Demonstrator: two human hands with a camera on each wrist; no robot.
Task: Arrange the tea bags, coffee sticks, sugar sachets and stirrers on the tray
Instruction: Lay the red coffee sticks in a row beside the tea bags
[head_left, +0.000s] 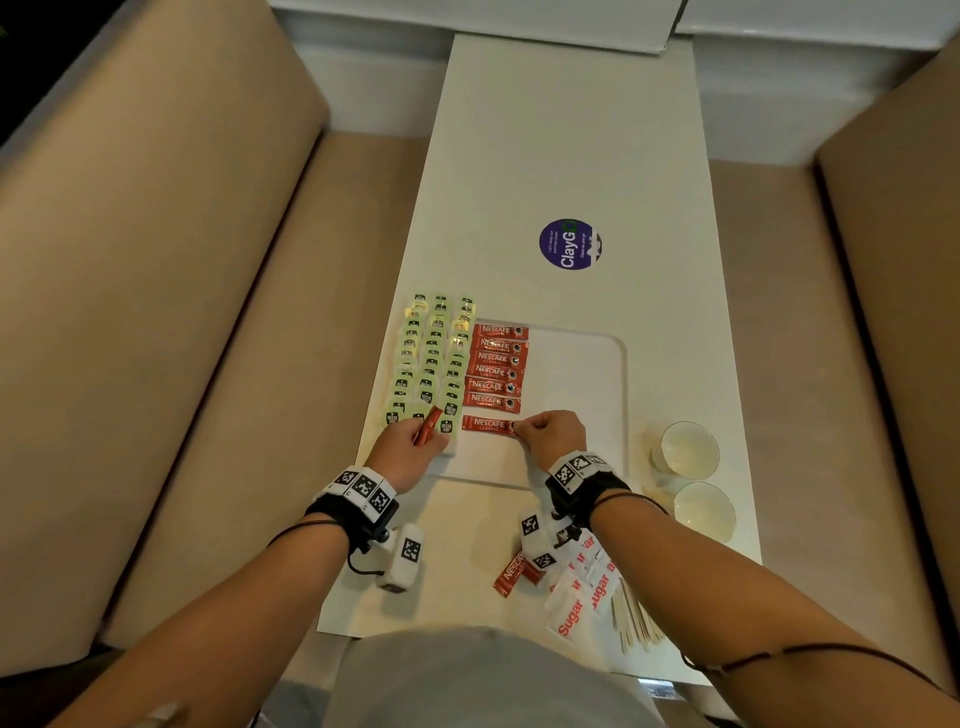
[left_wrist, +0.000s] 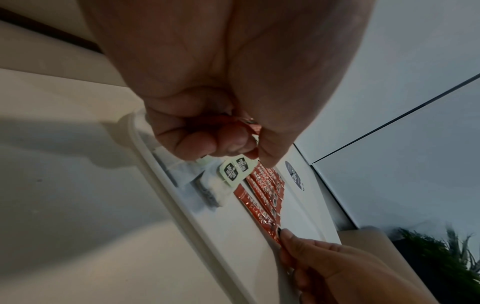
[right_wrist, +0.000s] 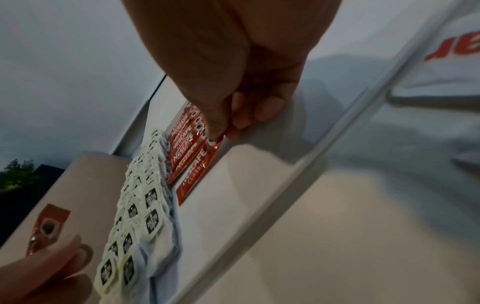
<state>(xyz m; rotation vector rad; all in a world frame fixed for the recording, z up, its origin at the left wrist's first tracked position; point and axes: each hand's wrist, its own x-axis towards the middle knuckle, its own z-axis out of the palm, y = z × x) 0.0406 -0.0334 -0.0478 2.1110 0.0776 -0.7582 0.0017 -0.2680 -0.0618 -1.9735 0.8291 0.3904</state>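
Head view: a person lays out coffee sticks on a white tray (head_left: 597, 364) on the counter (head_left: 571, 156). The right hand (head_left: 553, 434), fingers (right_wrist: 221, 123) pinched on one end, sets a seventh coffee stick (head_left: 488, 424) flat at 6 o'clock of a column of six (head_left: 496, 366), a small gap apart. The left hand (head_left: 410, 447), at 9 o'clock of that stick, grips at least one spare coffee stick (head_left: 428, 426) over the tea bags (head_left: 431, 358), which lie in three overlapping columns along the tray's 9 o'clock side, too many to count surely.

The coffee step looks to be in hand; the next move likely calls for nudging this stick level with its column, then passing over the spare. More sticks (head_left: 511, 574), perhaps two, wait off the tray at 6 o'clock beside some five sugar sachets (head_left: 576, 603) and a bundle of wooden stirrers (head_left: 636, 618), uncountable here. Two cups (head_left: 691, 449) stand at 3 o'clock.
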